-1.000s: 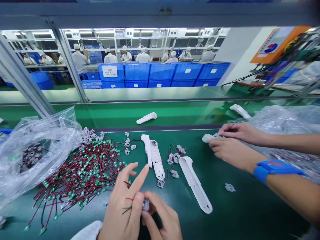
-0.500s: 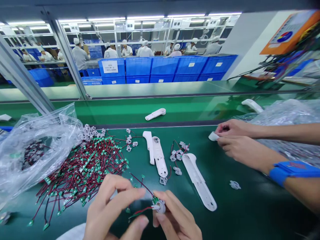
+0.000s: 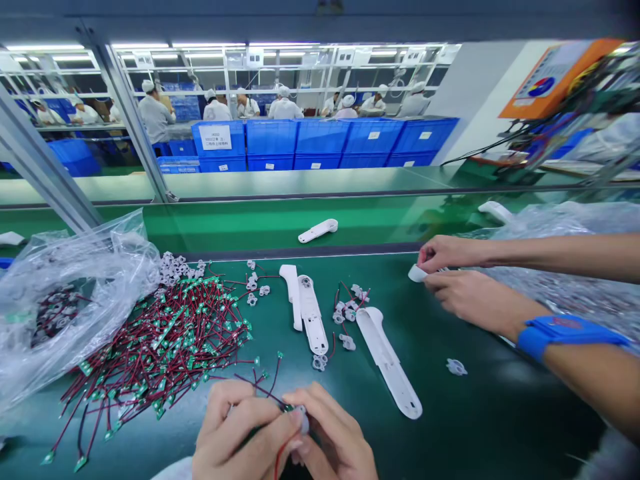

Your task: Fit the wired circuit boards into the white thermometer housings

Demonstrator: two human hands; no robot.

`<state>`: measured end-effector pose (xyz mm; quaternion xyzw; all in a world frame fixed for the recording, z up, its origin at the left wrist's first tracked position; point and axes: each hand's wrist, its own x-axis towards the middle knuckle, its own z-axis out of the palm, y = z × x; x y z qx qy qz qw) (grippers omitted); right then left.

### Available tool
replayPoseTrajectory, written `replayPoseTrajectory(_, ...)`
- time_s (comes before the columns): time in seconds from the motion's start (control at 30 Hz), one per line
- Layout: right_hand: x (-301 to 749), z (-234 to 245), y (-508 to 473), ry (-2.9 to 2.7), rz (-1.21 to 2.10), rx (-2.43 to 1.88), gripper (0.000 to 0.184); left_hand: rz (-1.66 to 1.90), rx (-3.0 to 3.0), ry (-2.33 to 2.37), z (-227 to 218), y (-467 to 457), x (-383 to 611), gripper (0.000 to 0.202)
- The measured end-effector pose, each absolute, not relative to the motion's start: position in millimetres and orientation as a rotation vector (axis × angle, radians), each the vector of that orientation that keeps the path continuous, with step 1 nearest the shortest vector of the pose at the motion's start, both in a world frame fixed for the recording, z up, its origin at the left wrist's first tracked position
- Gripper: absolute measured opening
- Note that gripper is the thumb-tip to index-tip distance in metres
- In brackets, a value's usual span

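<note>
head view: the person's left hand (image 3: 240,433) and right hand (image 3: 337,437) meet over the near part of the green surface (image 3: 480,427). the fingertips of both are pinched on a small grey plastic fitting (image 3: 304,421), held between them; a red wire (image 3: 281,453) crosses the left fingers. the fitting's underside is hidden by the fingers. to the left lies a heap of wired circuit boards (image 3: 170,340), beside a clear plastic bag (image 3: 115,257). beyond the hands, a narrow white shell (image 3: 291,293) rests against a slotted white shell half (image 3: 313,320); to their right lie a cluster of grey fittings (image 3: 345,312) and a long white shell half (image 3: 390,367). a further white casing (image 3: 319,231) lies on the green conveyor belt (image 3: 240,230). at right, a co-worker's hands (image 3: 460,287), one arm bearing a blue wristband (image 3: 570,333), grasp a white part (image 3: 417,273).
</note>
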<state>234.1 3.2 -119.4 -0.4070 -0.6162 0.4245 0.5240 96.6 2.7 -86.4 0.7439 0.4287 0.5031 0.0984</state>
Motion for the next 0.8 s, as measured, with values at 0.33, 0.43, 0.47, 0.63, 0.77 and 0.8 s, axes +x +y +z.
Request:
replayPoseTrajectory(0.33,238,-110,15,-1.123,2.042,-0.530,0.030,0.908,2.349,0.739,-54,24,69,0.031)
replayPoseTrajectory(0.43,234,-117,11,-0.993,2.174,-0.593,0.041,0.912,2.382,0.649,-51,21,72,0.025)
replayPoseTrajectory(0.47,232,-121,10,-0.977,2.200,-0.627,0.046,0.933,2.370,0.646,-52,20,75,0.022)
replayPoseTrajectory(0.63,244,-124,13,-1.145,1.992,-0.844,0.048,1.166,2.343,0.787,-67,15,92,0.023)
replayPoseTrajectory(0.77,296,-118,45,-1.395,0.759,-1.593,0.033,1.288,2.348,0.921,-82,19,95,0.014)
replayPoseTrajectory(0.8,312,-118,55,-1.365,0.622,-1.684,0.034,1.316,2.338,0.979,-86,20,95,0.013)
